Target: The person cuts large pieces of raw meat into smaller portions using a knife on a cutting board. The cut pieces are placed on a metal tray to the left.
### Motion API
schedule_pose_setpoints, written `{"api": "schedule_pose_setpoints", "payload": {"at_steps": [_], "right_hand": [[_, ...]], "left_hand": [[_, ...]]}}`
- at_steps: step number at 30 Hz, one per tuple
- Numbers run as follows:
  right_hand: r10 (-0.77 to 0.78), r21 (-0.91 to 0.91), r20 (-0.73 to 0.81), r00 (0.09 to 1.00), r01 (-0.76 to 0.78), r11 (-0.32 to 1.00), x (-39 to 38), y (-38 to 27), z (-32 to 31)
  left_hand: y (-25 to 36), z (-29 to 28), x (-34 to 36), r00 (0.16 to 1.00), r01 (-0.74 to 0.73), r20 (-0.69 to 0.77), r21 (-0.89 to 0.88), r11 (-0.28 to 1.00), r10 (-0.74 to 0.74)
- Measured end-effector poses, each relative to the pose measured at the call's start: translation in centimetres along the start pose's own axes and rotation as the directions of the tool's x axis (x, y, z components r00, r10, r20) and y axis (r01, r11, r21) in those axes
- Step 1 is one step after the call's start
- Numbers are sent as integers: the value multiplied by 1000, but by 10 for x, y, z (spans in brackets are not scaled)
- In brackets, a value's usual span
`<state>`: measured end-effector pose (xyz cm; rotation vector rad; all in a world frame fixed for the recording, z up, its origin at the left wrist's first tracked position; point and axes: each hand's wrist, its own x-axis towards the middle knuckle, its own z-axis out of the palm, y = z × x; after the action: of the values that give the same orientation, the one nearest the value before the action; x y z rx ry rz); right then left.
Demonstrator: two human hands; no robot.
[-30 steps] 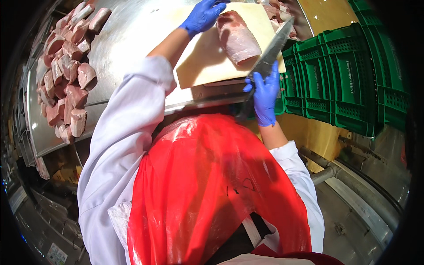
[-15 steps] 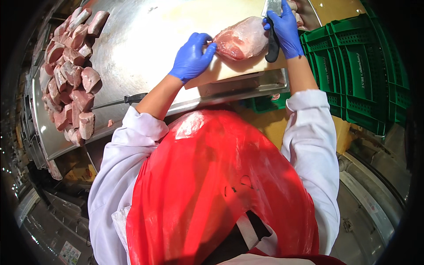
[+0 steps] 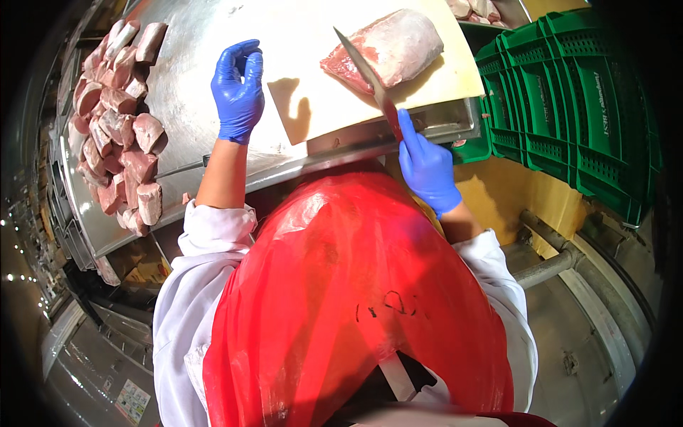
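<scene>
My right hand (image 3: 429, 167), in a blue glove, grips a knife (image 3: 366, 70) at the front edge of the cutting board. The index finger stretches along the handle, and the blade points up and left across the near left end of a large piece of raw meat (image 3: 405, 44). Pale fat or membrane covers most of that piece; its left end is red. My left hand (image 3: 238, 96), also gloved in blue, hovers left of the cutting board (image 3: 324, 114) over the metal table. Its fingers are curled, the thumb stands off them, and nothing shows between them.
Several cut meat pieces (image 3: 117, 121) are heaped at the left of the metal table (image 3: 185, 92). A second knife's thin blade (image 3: 178, 171) lies beside them, partly behind my left arm. Green crates (image 3: 562, 107) stand at the right, and a metal tray with more meat (image 3: 477, 10) is behind them.
My left hand has let go of the meat and moved left. My right hand has come down toward me, swinging the knife so its blade lies over the meat, which sits slightly farther back.
</scene>
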<state>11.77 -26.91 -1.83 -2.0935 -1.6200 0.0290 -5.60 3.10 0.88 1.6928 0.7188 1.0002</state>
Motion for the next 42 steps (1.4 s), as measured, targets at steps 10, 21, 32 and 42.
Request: {"api": "schedule_pose_setpoints", "payload": {"at_steps": [10,21,32,42], "right_hand": [[58,220,152,987,-91,971,-108,39,-28],[149,337,-263,953,-54,940,38,-16,2],[221,-288,190,957,-161,944,-64,-50,0],[199,-67,-88,976,-205,976,-29,-61,-27]], "left_hand": [[43,72,-31,865,-495,292,354,794,408],[25,84,-52,961,-215,222,232,949,164],[3,60,-44,975,-138,190,102,985,116],[22,53,-17,927,-365,230,367,856,297]]}}
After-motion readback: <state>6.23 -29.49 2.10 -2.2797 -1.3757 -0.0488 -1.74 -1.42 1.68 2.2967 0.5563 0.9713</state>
